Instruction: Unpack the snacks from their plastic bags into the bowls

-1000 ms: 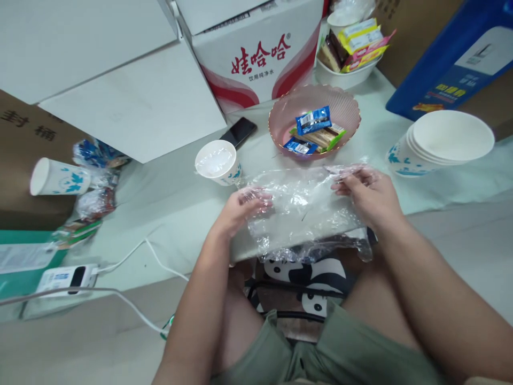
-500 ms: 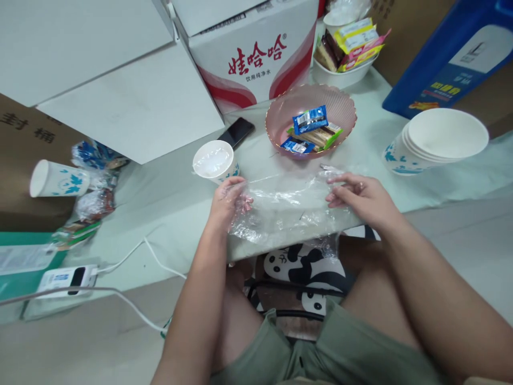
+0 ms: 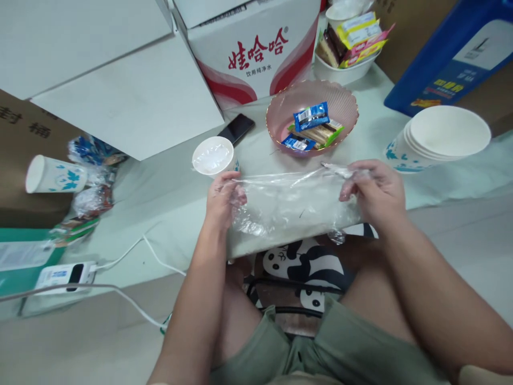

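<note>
A clear sheet of plastic wrap (image 3: 292,195) stretches between my two hands above the table's front edge. My left hand (image 3: 224,198) pinches its left end, beside a paper cup (image 3: 213,156) that has clear film in its mouth. My right hand (image 3: 377,190) is closed on the other end, its fingers curled in the film. The upper edge of the wrap is pulled fairly straight, while the lower part hangs crumpled. Behind it sits a pink scalloped bowl (image 3: 276,115) with several wrapped snacks (image 3: 312,117) inside.
A stack of paper cups (image 3: 444,133) stands at the right, near a blue container (image 3: 452,64). Behind the left cup lies a phone (image 3: 238,128). A white tub (image 3: 344,75) of snacks and a water carton (image 3: 256,59) stand at the back. A white cable (image 3: 160,262) crosses the left side.
My right hand has moved right and slightly up, drawing the plastic wrap wider and tauter. My left hand has shifted slightly left, still holding its end.
</note>
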